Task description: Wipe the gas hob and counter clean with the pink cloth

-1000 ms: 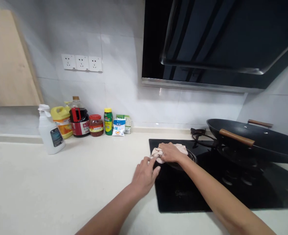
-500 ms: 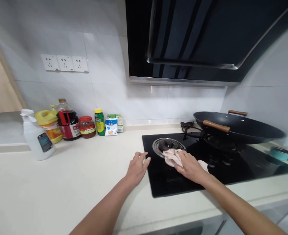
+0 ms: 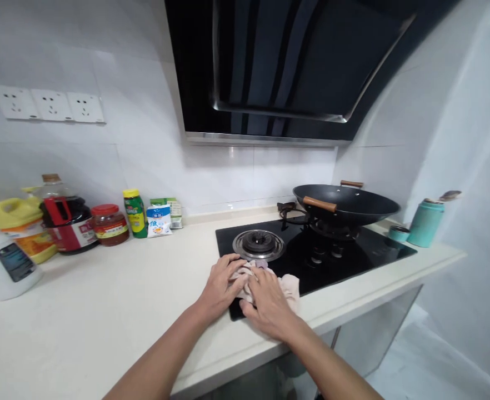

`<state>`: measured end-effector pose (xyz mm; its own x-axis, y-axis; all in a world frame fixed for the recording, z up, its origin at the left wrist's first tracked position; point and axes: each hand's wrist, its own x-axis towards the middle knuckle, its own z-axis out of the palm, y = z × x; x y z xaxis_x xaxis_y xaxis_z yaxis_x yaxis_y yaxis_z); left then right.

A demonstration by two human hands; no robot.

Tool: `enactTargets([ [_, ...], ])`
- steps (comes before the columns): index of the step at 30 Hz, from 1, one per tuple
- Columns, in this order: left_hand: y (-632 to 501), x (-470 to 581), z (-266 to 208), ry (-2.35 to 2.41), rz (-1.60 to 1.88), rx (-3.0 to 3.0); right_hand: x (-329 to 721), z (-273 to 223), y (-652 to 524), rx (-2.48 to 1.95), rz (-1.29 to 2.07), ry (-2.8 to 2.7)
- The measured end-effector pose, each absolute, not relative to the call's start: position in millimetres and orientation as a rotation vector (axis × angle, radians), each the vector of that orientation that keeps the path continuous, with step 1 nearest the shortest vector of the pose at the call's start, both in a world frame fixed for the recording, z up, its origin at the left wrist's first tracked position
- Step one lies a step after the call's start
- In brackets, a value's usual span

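A pale pink cloth [image 3: 290, 288] lies bunched on the front left part of the black glass cooktop [image 3: 311, 278]. My right hand [image 3: 268, 305] presses down on it with the fingers curled, and one end of the cloth trails out to the right. From the other side my left hand [image 3: 221, 282] grips the cloth's left part, its fingertips close to those of my right hand. Just behind both hands is the left burner [image 3: 258, 244], with a round metal ring and no pan on it.
On the right burner sits a black wok [image 3: 347, 205] with wooden handles. A green canister [image 3: 426, 224] stands beyond the cooktop. Along the wall at left are a spray bottle [image 3: 7, 272], a dark sauce bottle [image 3: 65, 219] and a red-lidded jar [image 3: 109, 225]. The range hood [image 3: 286, 66] hangs overhead.
My left hand has come from the cooktop's left edge onto the cloth. My right hand has drawn the cloth off the burner, toward me. The view has turned right.
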<state>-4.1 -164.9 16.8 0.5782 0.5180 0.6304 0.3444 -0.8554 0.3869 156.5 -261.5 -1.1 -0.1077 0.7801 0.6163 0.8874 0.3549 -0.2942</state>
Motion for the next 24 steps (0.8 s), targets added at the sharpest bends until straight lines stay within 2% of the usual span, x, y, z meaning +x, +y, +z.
enactTargets([
  [3, -177, -5, 20, 0.704, 1.001, 2.701, 168, -6, -274, -1.227, -0.103, -1.821],
  [6, -193, -3, 39, 0.784, 0.683, 2.79, 202, -16, -294, -1.151, -0.221, -1.68],
  [10, -214, 7, 75, 0.991, 0.293, 2.808, 275, -29, -328, -1.269, -0.41, -1.486],
  [13, -225, 21, 77, 1.079, 0.153, 2.81, 334, -39, -349, -1.428, -0.493, -1.358],
  [16, -231, 40, 57, 1.153, 0.212, 2.855, 379, -54, -356, -1.584, -0.559, -1.26],
  [19, -230, 62, 41, 1.178, 0.423, 2.931, 404, -65, -346, -1.707, -0.558, -1.28],
  [24, -204, 102, 57, 1.295, 0.658, 2.754, 421, -55, -318, -1.975, -0.584, -1.325],
])
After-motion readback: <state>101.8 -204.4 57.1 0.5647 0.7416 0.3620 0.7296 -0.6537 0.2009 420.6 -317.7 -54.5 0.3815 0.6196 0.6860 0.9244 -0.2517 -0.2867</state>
